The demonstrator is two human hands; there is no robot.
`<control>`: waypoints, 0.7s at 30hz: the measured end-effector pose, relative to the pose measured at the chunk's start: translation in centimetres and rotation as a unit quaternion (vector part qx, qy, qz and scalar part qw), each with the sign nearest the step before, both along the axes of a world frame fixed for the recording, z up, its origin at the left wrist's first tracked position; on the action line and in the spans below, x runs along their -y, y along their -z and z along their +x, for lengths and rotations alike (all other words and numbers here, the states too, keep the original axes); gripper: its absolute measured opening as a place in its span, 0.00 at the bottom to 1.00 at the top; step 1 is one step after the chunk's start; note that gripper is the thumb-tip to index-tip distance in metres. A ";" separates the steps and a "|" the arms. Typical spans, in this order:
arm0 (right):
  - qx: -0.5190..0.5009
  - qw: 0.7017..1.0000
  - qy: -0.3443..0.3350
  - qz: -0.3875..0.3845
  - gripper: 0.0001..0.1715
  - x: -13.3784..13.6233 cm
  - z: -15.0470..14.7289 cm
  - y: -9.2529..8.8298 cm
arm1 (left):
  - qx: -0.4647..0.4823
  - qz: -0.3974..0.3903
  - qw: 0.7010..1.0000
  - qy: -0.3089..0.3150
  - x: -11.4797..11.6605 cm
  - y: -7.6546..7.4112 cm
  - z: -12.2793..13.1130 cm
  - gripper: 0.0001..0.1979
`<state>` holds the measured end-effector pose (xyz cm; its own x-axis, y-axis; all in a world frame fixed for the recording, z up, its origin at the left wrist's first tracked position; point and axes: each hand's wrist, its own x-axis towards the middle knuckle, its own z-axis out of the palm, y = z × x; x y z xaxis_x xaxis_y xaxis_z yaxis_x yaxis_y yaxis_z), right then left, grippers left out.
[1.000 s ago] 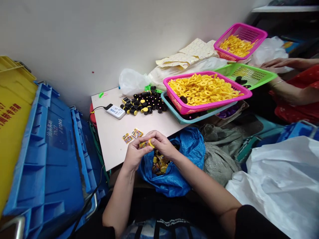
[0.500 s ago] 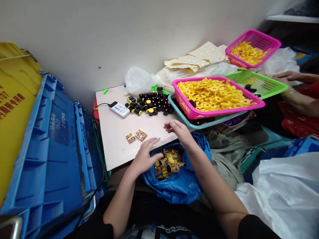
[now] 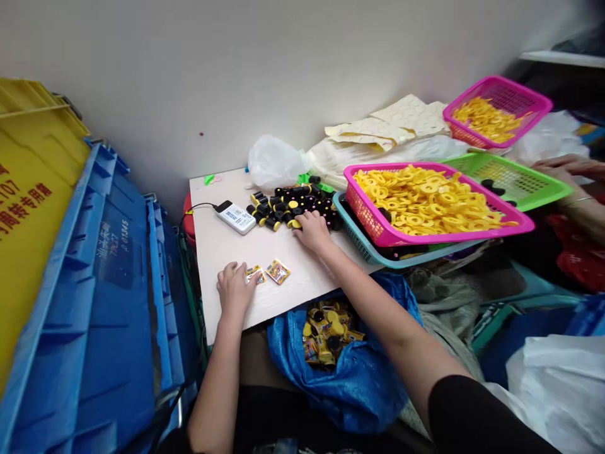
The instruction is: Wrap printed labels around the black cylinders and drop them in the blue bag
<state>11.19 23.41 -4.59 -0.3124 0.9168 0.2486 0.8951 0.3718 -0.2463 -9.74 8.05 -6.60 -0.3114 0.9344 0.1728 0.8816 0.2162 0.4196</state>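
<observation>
My left hand (image 3: pixel 235 290) rests on the white tabletop, its fingers slightly bent and apart. Its thumb and fingertips touch the edge of a small, colourful printed packet or card (image 3: pixel 256 275), partly covered by the hand. A second printed packet (image 3: pixel 278 272) lies just to the right. My right hand (image 3: pixel 313 233) reaches over the near edge of a pile of small black cylinders (image 3: pixel 283 207), some with yellow ends. Its fingers are spread and bent down onto the pieces; whether one is between the fingertips is hidden.
An open blue bag (image 3: pixel 340 397) of yellow printed pieces hangs below the table edge. A pink basket (image 3: pixel 371 221) of yellow rings sits on a light-blue basket (image 3: pixel 359 243). A white cabled device (image 3: pixel 236 217) lies left. Another person's hand (image 3: pixel 567 165) is by the green basket (image 3: pixel 543 189).
Both hands have moved from above the bag to the tabletop: the left to the printed packet, the right forward to the black cylinders. The view has shifted slightly.
</observation>
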 end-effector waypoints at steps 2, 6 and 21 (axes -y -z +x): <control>-0.022 1.000 -0.005 0.018 0.17 1.0 0.0 0.2 | 0.006 -0.006 1.000 0.012 0.0 0.1 -0.2 0.12; -0.132 0.991 -0.009 0.038 0.18 4.1 1.1 0.1 | 0.072 0.010 0.997 0.015 -0.1 0.2 -0.5 0.06; -0.394 0.916 0.055 -0.055 0.26 12.8 5.7 0.8 | 0.207 0.109 0.972 -0.013 0.2 -0.2 -0.4 0.15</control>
<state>16.87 10.56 -5.43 0.0189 0.9650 0.2618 0.4543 0.2249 -0.8620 -10.10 7.82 -6.35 -0.4187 0.8808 0.2213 0.6229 0.1012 0.7758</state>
